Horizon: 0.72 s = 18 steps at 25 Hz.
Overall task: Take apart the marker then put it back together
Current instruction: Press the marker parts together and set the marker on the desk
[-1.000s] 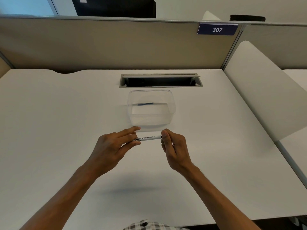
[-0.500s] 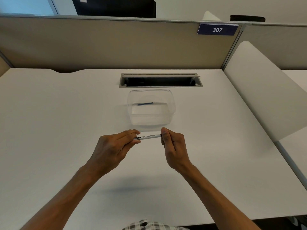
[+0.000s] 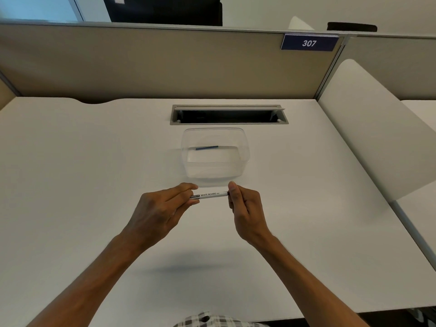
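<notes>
The marker (image 3: 210, 195) is held level above the desk (image 3: 70, 185), its white barrel running left to right between both hands, with the print "MARKER WHITE BOARD" readable along its side. The left hand (image 3: 157, 212) pinches the left end, fingers pressed together over the barrel so that this end is hidden beneath them. The right hand (image 3: 245, 208) pinches the right end between thumb and fingers; what lies under those fingertips cannot be made out. Both hands hover clear of the desk, just in front of a clear tub (image 3: 215, 155) that stands on the white surface. Inside the tub, toward its far wall, lies a thin dark blue stick (image 3: 207, 147), roughly parallel to the marker. Just behind the tub is an open cable slot (image 3: 228, 114) set into the desk. Beyond that rises a beige partition (image 3: 141, 64) bearing a dark blue sign (image 3: 309, 43) with "307" in white. A white side panel (image 3: 368, 128) stands at the right edge of the desk. A bit of checked shirt (image 3: 212, 321) shows at the bottom edge.
</notes>
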Each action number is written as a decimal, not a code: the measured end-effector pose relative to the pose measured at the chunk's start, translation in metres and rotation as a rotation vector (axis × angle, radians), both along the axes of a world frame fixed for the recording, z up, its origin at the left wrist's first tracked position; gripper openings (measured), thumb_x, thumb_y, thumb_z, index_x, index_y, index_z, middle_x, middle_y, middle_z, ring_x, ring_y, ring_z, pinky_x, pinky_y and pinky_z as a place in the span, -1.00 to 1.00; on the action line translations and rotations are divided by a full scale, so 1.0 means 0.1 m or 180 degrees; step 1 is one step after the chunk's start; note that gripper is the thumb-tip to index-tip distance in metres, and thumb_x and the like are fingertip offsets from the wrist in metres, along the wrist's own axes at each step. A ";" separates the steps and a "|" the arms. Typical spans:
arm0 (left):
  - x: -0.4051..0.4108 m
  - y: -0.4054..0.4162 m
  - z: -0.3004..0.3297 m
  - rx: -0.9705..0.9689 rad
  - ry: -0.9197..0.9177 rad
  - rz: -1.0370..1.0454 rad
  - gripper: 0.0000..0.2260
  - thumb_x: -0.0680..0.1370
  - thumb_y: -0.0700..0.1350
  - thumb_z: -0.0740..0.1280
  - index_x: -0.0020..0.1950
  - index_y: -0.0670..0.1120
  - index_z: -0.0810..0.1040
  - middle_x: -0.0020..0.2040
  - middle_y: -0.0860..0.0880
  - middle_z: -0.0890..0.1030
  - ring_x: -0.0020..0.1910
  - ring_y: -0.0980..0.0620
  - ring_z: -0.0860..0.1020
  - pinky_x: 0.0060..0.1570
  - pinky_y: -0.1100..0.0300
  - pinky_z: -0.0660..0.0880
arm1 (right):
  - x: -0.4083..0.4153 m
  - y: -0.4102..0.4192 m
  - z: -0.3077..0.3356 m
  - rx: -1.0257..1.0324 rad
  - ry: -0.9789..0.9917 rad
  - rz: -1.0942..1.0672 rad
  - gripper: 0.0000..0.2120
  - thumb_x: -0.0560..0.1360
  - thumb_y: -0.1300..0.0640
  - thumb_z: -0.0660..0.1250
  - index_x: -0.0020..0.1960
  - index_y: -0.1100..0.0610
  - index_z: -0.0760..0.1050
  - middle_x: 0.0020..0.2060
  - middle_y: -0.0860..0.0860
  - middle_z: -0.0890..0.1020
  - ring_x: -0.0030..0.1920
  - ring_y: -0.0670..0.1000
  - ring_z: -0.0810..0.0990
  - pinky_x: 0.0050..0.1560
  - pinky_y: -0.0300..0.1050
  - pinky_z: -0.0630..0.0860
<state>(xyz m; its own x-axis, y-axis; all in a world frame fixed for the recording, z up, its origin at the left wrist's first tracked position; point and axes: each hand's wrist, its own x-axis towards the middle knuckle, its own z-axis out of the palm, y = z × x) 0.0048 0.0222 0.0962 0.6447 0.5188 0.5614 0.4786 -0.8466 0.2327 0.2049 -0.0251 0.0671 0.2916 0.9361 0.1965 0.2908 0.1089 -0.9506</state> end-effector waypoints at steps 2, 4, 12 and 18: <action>0.01 0.00 0.00 0.0094 0.0058 0.0023 -0.80 0.58 -0.09 0.29 -0.06 -0.20 0.62 0.06 -0.01 0.68 -0.40 -0.05 0.57 -0.46 0.11 0.53 | 0.00 0.00 0.00 -0.0044 0.0037 -0.0011 -0.57 0.63 0.03 0.12 -0.43 0.02 0.25 -0.56 -0.11 0.30 -0.48 -0.08 0.22 -0.42 -0.16 0.17; 0.02 0.00 -0.01 0.0249 0.0145 0.0082 -0.80 0.57 -0.09 0.30 -0.08 -0.20 0.62 0.03 -0.02 0.69 -0.43 -0.07 0.56 -0.50 0.10 0.51 | 0.00 0.00 0.00 -0.0113 0.0057 -0.0001 -0.55 0.62 0.02 0.12 -0.44 0.00 0.23 -0.57 -0.11 0.29 -0.48 -0.07 0.21 -0.41 -0.12 0.17; 0.04 0.01 0.02 0.0511 0.0252 0.0087 -0.82 0.57 -0.11 0.31 -0.09 -0.20 0.62 -0.01 -0.03 0.69 -0.46 -0.03 0.53 -0.51 0.18 0.47 | -0.03 0.00 0.01 -0.0231 0.0213 0.0025 -0.52 0.61 -0.02 0.12 -0.47 0.05 0.22 -0.60 -0.10 0.26 -0.49 -0.04 0.19 -0.42 -0.12 0.14; 0.05 0.04 0.00 0.0569 0.0422 0.0143 -0.82 0.58 -0.08 0.30 -0.08 -0.16 0.61 -0.06 0.01 0.68 -0.49 -0.03 0.48 -0.56 0.15 0.43 | -0.03 0.02 0.00 -0.0462 0.0195 0.0027 -0.47 0.60 -0.04 0.12 -0.47 0.19 0.22 -0.60 -0.05 0.24 -0.48 0.02 0.20 -0.41 -0.09 0.15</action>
